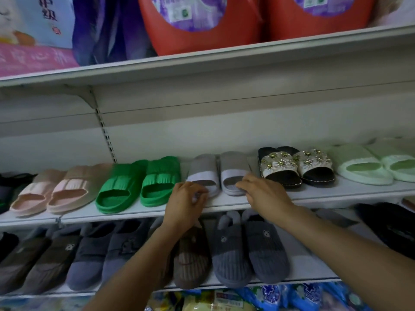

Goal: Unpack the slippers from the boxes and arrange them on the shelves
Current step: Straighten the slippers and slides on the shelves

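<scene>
Head camera: my left hand (186, 203) pinches one grey slipper (203, 169); right hand (265, 191) rests flat on its twin (234, 164). Shelves (134, 214) look nearly stocked.

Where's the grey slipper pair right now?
Head view: grey slippers sit centre on the middle shelf, between green slippers on the left and beaded slippers on the right.

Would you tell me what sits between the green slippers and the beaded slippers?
The head view shows a grey slipper pair there, with the left hand and right hand on its front ends.
</scene>
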Tool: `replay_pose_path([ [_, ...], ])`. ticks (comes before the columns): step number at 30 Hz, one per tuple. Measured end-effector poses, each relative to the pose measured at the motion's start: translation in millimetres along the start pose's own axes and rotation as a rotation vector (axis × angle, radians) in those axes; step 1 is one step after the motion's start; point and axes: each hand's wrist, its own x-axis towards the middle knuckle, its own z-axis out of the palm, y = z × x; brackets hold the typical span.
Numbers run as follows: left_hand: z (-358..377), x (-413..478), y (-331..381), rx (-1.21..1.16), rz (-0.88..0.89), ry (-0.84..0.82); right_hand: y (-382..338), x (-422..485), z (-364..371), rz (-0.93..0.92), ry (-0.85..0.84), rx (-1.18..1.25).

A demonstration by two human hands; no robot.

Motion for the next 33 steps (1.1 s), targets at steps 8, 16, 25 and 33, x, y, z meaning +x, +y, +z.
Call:
replay_pose_path([
  [8,1.3,7.2,-21.6,-0.172,0.112,-0.038,-13.5,3.9,-2.3,0.069,-0.052,-0.120],
  [16,7.2,6.3,-25.8,-0.199,0.150,0.002,-10.3,-2.8,0.8,0.064,-0.002,-0.054],
  [25,4.8,3.5,-18.0,-0.153,0.128,-0.010,-11.8,-4.9,-1.2,0.044,0.028,-0.037],
  [33,-10.8,-7.6,-18.8,-0.205,0.173,-0.071,-23.7,-2.0,-24.4,0.091,-0.086,-0.158],
])
